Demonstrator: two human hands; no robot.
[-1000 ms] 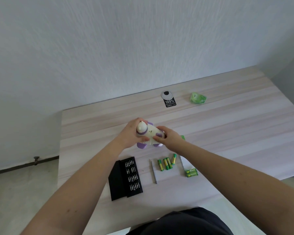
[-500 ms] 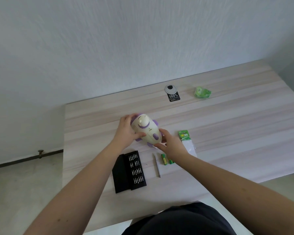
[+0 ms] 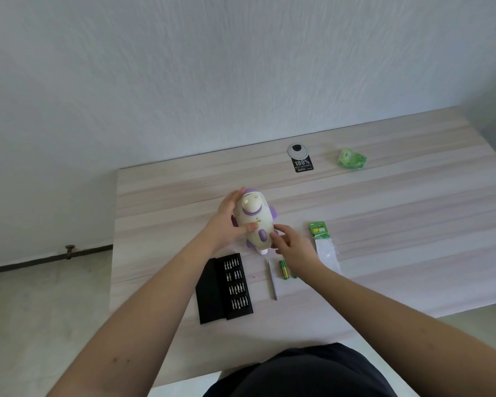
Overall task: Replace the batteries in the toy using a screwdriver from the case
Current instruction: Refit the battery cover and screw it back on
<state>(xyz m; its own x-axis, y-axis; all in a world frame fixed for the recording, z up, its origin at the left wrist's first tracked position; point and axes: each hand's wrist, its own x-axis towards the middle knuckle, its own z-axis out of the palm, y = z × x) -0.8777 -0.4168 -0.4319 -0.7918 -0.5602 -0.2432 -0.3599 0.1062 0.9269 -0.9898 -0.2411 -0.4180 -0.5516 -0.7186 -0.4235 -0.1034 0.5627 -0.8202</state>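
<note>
Now left hand [image 3: 226, 222] around toy [image 3: 255, 222]

Wall [image 3: 212, 67]: white, lightly textured plaster, evenly lit by soft daylight. Bench [image 3: 398, 224]: pale wood-grain laminate top, streaked grey and pink, back edge set against the wall. Cable grommet [image 3: 297, 149]: round, grey, near the back edge. Floor [image 3: 40, 310]: light grey, left of the bench. Dark skirting strip [image 3: 26, 263] along the wall foot.

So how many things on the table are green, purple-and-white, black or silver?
Green: 3 - batteries, battery packet, crumpled wrapper
Purple-and-white: 1 - toy
Black: 2 - bit case, sticker
Silver: 2 - screwdriver, grommet
Total: 8
</note>
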